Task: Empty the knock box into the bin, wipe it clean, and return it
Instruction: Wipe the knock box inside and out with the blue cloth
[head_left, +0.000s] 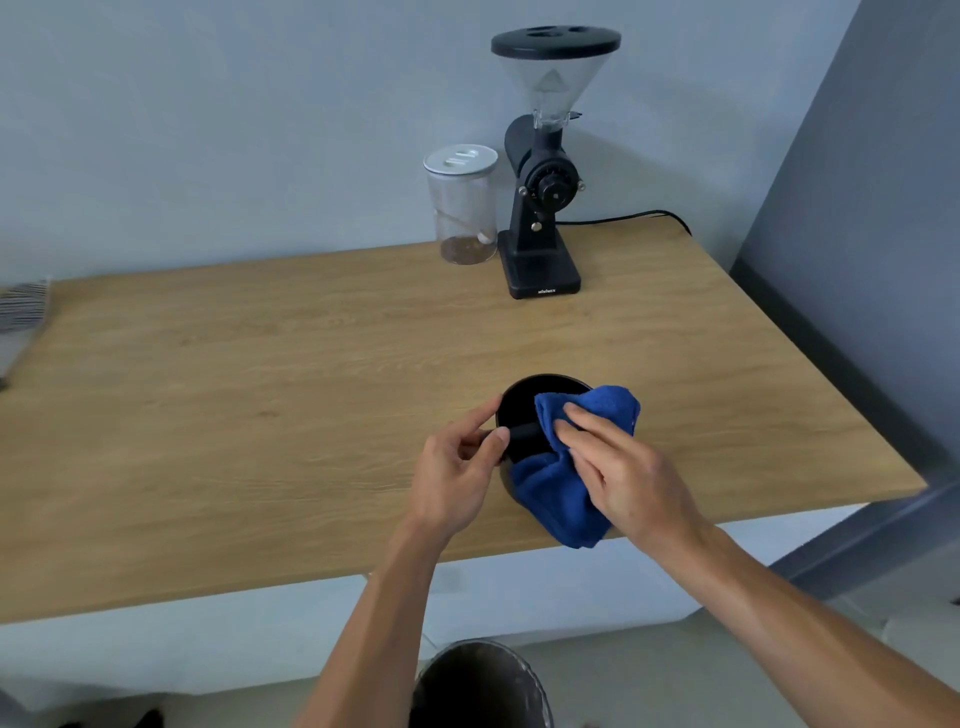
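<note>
The round black knock box (522, 405) stands upright on the wooden table (311, 374), near its front edge. My left hand (460, 475) grips its left rim, thumb and fingers pinched on the wall. A blue cloth (558, 499) drapes over the box's right side and hangs down its front. My right hand (621, 462) presses the cloth onto the rim and the black bar across the opening. Below the table edge, the dark round bin (480, 686) sits on the floor between my forearms.
A black coffee grinder (543, 171) with a clear hopper stands at the back of the table, its cable running right. A clear jar (462, 205) with a white lid is beside it. A striped cloth (21, 312) lies at the table's left edge.
</note>
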